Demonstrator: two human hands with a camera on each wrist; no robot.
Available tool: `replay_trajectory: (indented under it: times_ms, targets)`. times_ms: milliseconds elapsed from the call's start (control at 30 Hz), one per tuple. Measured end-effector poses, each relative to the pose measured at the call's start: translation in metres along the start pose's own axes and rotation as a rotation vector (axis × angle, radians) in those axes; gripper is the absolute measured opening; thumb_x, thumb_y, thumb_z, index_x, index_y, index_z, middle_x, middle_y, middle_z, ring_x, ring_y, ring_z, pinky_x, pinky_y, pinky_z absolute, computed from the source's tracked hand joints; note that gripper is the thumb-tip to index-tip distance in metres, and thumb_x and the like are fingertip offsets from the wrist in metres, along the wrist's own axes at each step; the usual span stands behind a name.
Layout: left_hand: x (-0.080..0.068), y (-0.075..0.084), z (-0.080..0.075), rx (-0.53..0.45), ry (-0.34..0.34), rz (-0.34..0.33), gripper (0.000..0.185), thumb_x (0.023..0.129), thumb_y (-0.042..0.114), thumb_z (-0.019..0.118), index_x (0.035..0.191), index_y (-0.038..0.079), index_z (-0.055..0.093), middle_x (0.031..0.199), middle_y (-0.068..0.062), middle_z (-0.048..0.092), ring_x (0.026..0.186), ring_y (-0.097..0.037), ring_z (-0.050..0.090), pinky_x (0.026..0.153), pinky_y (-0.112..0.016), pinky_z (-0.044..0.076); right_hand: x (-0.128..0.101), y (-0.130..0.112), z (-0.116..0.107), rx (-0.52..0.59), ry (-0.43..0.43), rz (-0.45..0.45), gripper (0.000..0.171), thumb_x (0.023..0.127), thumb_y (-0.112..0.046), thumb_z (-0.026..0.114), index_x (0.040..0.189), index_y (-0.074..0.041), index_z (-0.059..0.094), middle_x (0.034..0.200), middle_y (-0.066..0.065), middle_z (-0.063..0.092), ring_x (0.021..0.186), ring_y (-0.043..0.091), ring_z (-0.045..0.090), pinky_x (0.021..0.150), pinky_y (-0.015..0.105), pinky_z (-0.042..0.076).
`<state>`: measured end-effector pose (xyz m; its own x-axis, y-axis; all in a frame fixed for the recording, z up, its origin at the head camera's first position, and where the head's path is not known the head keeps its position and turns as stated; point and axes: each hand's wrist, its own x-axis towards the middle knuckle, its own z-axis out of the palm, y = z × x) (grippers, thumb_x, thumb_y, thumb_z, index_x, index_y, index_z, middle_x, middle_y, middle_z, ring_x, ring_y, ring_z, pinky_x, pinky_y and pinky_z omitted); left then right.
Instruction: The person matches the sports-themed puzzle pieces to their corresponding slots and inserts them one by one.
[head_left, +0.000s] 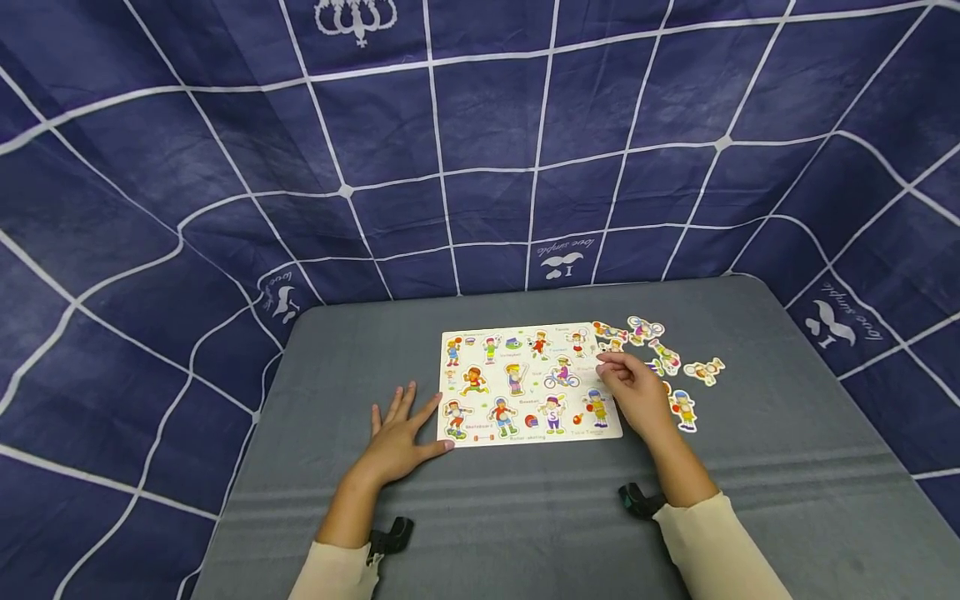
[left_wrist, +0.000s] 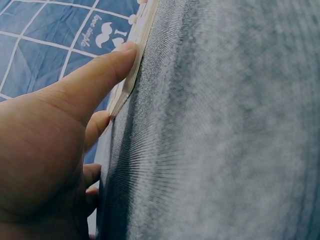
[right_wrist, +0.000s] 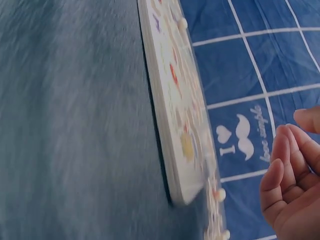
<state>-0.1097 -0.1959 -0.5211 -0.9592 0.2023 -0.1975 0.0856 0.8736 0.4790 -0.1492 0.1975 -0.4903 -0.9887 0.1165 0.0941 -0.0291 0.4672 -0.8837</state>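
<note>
A white wooden peg puzzle board (head_left: 536,379) with cartoon sports figures lies on the grey table. My left hand (head_left: 393,446) has its fingers spread beside the board's left edge, and its thumb (left_wrist: 107,65) touches the front left corner. Over the right edge of the board hovers my right hand (head_left: 637,396). In the right wrist view its fingers (right_wrist: 282,172) are loosely bent, apart from the board, and nothing shows between them and the thumb. Loose puzzle pieces lie right of the board, including a figure in yellow (head_left: 683,410), partly beside the right hand.
More loose pieces lie at the back right, among them a bicycle figure (head_left: 643,330) and, farther right, a separate figure (head_left: 705,371). The grey cloth-covered table (head_left: 517,517) meets a dark blue curtain (head_left: 487,208) with white lines behind and at both sides.
</note>
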Motion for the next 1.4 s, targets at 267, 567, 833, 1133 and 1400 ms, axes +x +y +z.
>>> replay_trajectory:
  times_ms: [267,567,833,1133,1400]
  targets:
    - [-0.001,0.0,0.001,-0.009,0.008,0.009,0.089,0.084,0.068,0.069,0.158,0.034,0.034,0.171,-0.016,0.007,0.159,-0.039,-0.002,0.118,-0.072,-0.011,-0.008,0.015,-0.019,-0.055,0.016,-0.013,0.028,0.098,-0.019,0.066,0.119,-0.002,0.07,0.101,0.01,0.069,0.076,-0.007,0.056,0.068,0.009,0.046]
    - [-0.002,-0.002,0.003,-0.003,0.001,0.002,0.09,0.084,0.069,0.068,0.159,0.035,0.032,0.172,-0.014,0.005,0.159,-0.038,-0.003,0.119,-0.072,-0.011,-0.011,0.034,-0.04,-0.081,0.068,-0.029,0.025,0.096,-0.016,0.067,0.116,-0.001,0.071,0.09,-0.001,0.07,0.071,-0.009,0.056,0.063,0.01,0.046]
    - [-0.002,-0.002,0.004,-0.002,0.024,0.011,0.089,0.084,0.067,0.069,0.158,0.034,0.034,0.171,-0.016,0.008,0.159,-0.04,0.0,0.118,-0.072,-0.01,-0.01,0.039,-0.059,-0.134,0.069,0.007,0.025,0.094,-0.011,0.067,0.114,0.004,0.07,0.083,-0.007,0.065,0.066,-0.009,0.053,0.06,0.013,0.045]
    - [-0.002,-0.001,0.003,0.0,0.025,0.011,0.089,0.084,0.067,0.069,0.158,0.034,0.034,0.171,-0.015,0.008,0.159,-0.039,0.0,0.119,-0.072,-0.009,-0.011,0.042,-0.067,-0.248,0.049,0.026,0.023,0.093,-0.013,0.067,0.109,0.004,0.071,0.09,0.017,0.072,0.064,-0.012,0.05,0.059,0.014,0.042]
    - [-0.001,-0.002,0.003,-0.007,0.021,0.007,0.088,0.083,0.067,0.07,0.158,0.034,0.036,0.171,-0.015,0.007,0.159,-0.039,-0.001,0.118,-0.073,-0.01,-0.009,0.045,-0.067,-0.342,0.0,0.028,0.02,0.091,-0.016,0.071,0.103,0.0,0.073,0.085,0.01,0.072,0.063,-0.009,0.048,0.059,0.021,0.041]
